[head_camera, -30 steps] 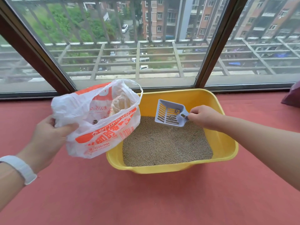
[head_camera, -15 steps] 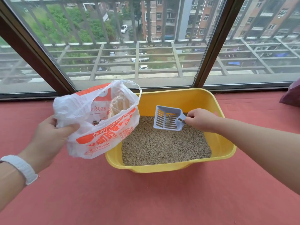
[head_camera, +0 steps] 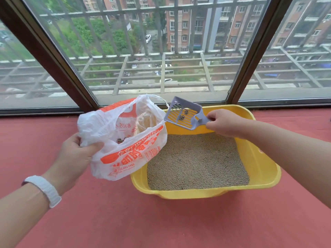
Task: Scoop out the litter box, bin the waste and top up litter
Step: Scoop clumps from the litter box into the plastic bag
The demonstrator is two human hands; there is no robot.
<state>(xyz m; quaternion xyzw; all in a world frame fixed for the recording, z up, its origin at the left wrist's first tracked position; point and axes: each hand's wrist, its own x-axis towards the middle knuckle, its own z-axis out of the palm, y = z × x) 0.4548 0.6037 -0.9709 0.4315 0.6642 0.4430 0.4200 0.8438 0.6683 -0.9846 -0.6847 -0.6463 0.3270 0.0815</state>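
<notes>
A yellow litter box (head_camera: 261, 169) filled with beige litter (head_camera: 195, 161) sits on the red floor by the window. My right hand (head_camera: 225, 123) grips the handle of a pale blue slotted scoop (head_camera: 184, 113), raised above the box's far left corner with small dark clumps (head_camera: 182, 117) on its grid. The scoop's front edge is right at the mouth of a white plastic bag with orange print (head_camera: 125, 140). My left hand (head_camera: 77, 154) grips the bag's left rim and holds it open beside the box. Some dark waste (head_camera: 121, 139) lies inside the bag.
The red floor (head_camera: 161, 221) spreads around the box. A large window with a dark brown frame (head_camera: 59, 68) and outer railings stands directly behind the box and bag. I wear a white band (head_camera: 44, 189) on my left wrist.
My right hand has lifted the scoop out of the litter and carried it left and up to the bag's opening. The bag and my left hand have stayed almost still.
</notes>
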